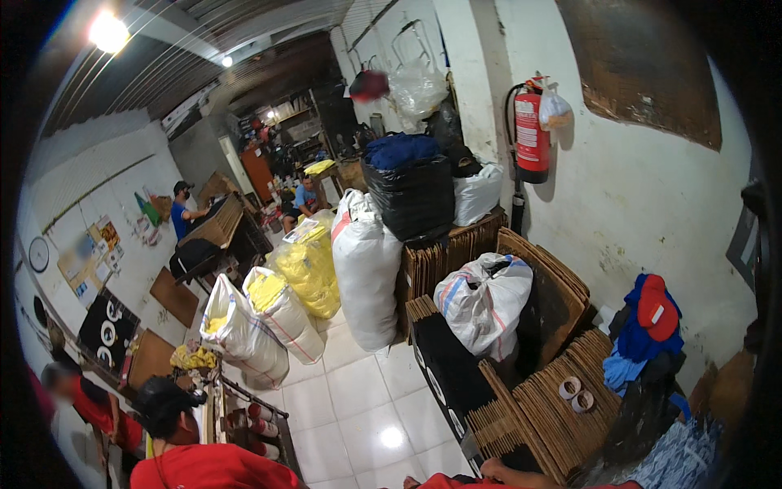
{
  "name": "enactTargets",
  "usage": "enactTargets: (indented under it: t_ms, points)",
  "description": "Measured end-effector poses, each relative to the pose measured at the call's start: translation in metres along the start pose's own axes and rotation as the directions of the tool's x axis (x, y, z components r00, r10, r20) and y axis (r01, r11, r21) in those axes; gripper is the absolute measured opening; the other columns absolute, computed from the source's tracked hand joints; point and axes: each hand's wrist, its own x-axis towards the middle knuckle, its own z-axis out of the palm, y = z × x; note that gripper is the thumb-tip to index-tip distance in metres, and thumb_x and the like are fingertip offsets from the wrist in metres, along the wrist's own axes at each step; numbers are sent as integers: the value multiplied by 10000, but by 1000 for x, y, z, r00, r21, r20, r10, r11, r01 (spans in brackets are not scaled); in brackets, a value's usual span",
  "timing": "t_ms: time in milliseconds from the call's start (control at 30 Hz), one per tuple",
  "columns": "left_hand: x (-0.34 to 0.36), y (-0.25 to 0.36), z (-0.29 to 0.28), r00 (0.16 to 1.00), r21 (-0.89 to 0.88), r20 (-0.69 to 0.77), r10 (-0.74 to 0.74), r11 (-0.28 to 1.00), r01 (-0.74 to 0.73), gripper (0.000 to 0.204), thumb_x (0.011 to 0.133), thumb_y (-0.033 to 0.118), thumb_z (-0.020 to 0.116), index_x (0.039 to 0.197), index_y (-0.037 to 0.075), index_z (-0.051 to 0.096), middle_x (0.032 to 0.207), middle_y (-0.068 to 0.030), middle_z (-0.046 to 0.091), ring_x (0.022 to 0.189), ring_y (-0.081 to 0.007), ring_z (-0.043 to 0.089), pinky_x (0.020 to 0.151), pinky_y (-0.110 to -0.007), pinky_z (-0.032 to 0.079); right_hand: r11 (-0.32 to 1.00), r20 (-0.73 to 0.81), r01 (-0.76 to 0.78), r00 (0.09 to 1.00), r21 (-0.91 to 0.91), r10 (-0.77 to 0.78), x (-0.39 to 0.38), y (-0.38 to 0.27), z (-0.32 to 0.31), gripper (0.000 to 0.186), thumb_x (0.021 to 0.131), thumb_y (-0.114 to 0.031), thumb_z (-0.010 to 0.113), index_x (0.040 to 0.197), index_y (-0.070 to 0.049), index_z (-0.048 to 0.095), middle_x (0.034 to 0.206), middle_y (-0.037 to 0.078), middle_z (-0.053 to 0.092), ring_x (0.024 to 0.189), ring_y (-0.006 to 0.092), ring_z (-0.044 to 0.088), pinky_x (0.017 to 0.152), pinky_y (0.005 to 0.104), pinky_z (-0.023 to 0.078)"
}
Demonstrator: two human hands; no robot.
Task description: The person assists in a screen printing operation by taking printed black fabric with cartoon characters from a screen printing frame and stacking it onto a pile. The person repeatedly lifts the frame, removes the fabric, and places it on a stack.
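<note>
My right hand (494, 471) shows at the bottom edge, fingers curled; I cannot make out what, if anything, it holds. It is beside slotted stacks of brown boards (505, 440). A bit of my left hand (411, 482) shows at the edge, mostly cut off, by red cloth (444, 482). Two tape rolls (571, 388) lie on the board stack to the right. Black boards (436, 359) lean along that stack, with a tied white sack (483, 306) behind. Blue clothing (642, 342) and a red cap (658, 307) are piled at the right.
Two co-workers in red (195, 464) stand at a lower-left workbench (212, 420). Others are farther back (181, 213). White sacks (362, 277), yellow bundles (305, 273) and a black bag (407, 196) line the tiled floor (350, 416). A fire extinguisher (531, 138) hangs on the wall.
</note>
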Motion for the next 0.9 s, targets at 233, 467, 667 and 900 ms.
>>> enactTargets:
  t_ms: [233, 467, 667, 900]
  points:
    - [-14, 14, -11, 999, -12, -13, -47, 999, 46, 355, 700, 337, 674, 848, 14, 663, 796, -111, 664, 743, -204, 619, 680, -318, 487, 998, 36, -16, 999, -67, 18, -13, -14, -17, 306, 749, -129, 453, 946, -5, 650, 1016, 157, 621, 891, 306, 612, 773, 389, 475]
    - [-60, 42, -16, 961, -372, 32, -273, 890, 265, 318, 719, 241, 679, 823, -57, 636, 783, -115, 657, 727, -176, 592, 652, -316, 475, 953, 104, 115, 991, -280, -90, -25, -5, 3, 322, 756, -176, 470, 975, -15, 644, 1033, 150, 619, 902, 282, 619, 767, 395, 490]
    - [-81, 63, -26, 969, -315, 2, -247, 920, 235, 338, 708, 313, 683, 803, -11, 657, 774, -123, 658, 727, -180, 605, 671, -316, 475, 999, 85, 36, 996, -41, -33, -36, 7, 17, 313, 772, -204, 483, 960, -16, 648, 1033, 145, 620, 921, 279, 612, 766, 378, 493]
    - [-91, 73, -25, 962, -471, 0, -274, 848, 242, 245, 700, 197, 651, 786, -32, 640, 691, -116, 642, 615, -177, 604, 570, -291, 480, 859, 120, -300, 954, 415, 276, -36, 7, 20, 308, 804, -153, 430, 971, 5, 635, 1053, 180, 598, 947, 301, 595, 789, 397, 472]
